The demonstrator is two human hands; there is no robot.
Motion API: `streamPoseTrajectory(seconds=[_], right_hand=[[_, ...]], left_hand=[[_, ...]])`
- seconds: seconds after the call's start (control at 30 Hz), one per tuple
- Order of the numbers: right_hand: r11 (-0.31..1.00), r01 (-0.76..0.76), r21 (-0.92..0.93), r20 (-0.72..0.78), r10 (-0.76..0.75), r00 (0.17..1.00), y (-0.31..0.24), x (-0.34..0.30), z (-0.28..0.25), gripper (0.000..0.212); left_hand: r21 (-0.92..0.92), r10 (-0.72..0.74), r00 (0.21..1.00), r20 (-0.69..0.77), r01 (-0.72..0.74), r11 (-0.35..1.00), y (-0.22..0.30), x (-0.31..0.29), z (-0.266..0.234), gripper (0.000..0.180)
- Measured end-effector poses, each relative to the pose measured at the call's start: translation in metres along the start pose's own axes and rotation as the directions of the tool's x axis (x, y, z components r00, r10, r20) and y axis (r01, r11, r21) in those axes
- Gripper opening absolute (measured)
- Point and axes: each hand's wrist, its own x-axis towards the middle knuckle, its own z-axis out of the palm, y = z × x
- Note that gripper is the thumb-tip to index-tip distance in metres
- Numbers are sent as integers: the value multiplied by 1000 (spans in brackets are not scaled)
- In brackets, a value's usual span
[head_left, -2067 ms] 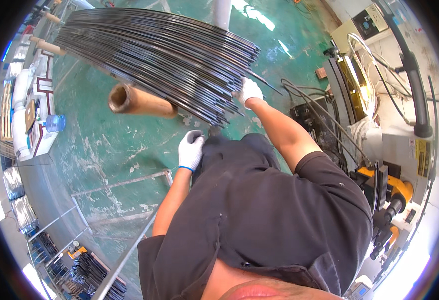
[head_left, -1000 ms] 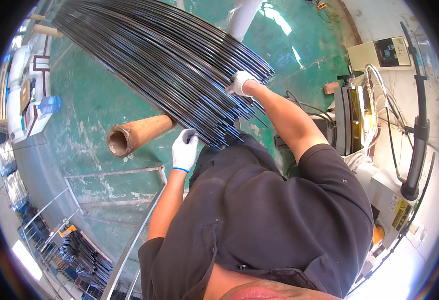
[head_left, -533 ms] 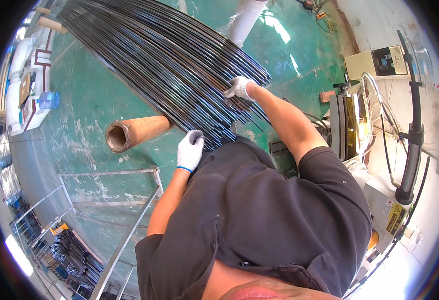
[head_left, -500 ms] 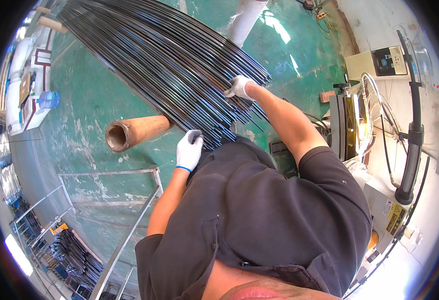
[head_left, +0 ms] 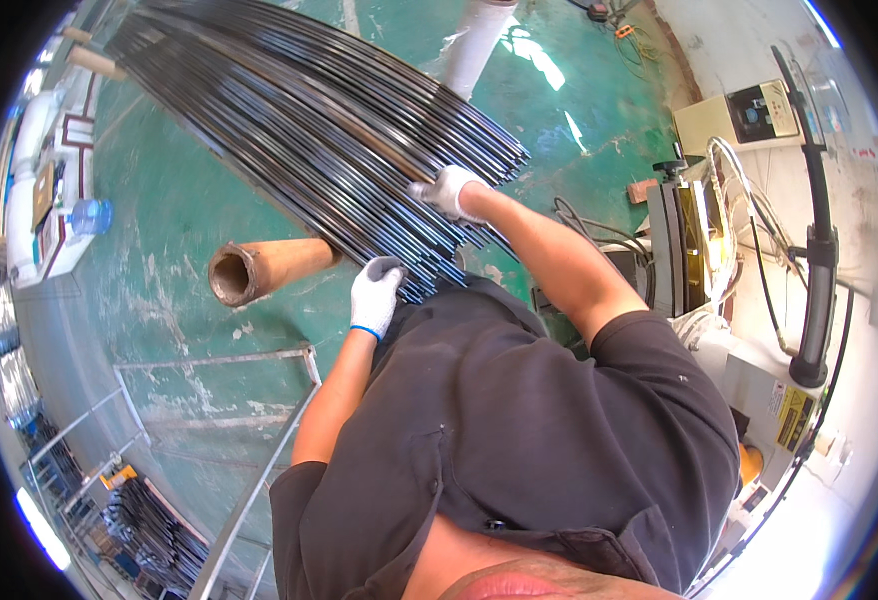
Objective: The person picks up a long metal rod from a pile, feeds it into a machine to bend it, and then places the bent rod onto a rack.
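Observation:
A wide layer of long, thin, dark metal rods [head_left: 299, 140] stretches away from my body toward the far left, their shiny near ends uneven. My left hand [head_left: 375, 297], in a white knit glove with a blue cuff edge, is closed at the left edge of the rods near their ends; its fingertips are partly hidden. Farther up and to the right, my gloved right hand [head_left: 451, 193] lies over the rods with its fingers curled down onto them. Right below that hand, the near ends are staggered.
A thick brown cardboard tube [head_left: 274, 268] juts out from under the rods on the left. A pale tube [head_left: 479, 45] lies beyond them. Metal railing [head_left: 219, 362] stands at lower left. Machinery with cables [head_left: 694, 225] and a cream box [head_left: 739, 118] are along the right wall.
My right hand has moved left and slightly nearer across the rods. Rods near it have shifted left. My left hand stays almost in place at the left edge.

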Motion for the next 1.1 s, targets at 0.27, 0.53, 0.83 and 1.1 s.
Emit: streamPoseTrajectory(seconds=[0.27,0.53,0.83,1.1], right_hand=[[997,-40,-64,-55,36,998,121,-167,75,68],[713,-681,-163,-286,627,725,269,-477,181,40],[773,-633,38,-657,497,567,251,-437,267,15],[794,-580,181,-661,535,526,382,-538,353,11]], left_hand=[[-442,-151,981,124,191,877,32,94,-6,24],[-728,-250,910,332,416,545,46,166,-33,42],[-503,-281,904,321,414,759,47,56,4,26],[-572,-16,908,420,278,772,100,-77,74,11]])
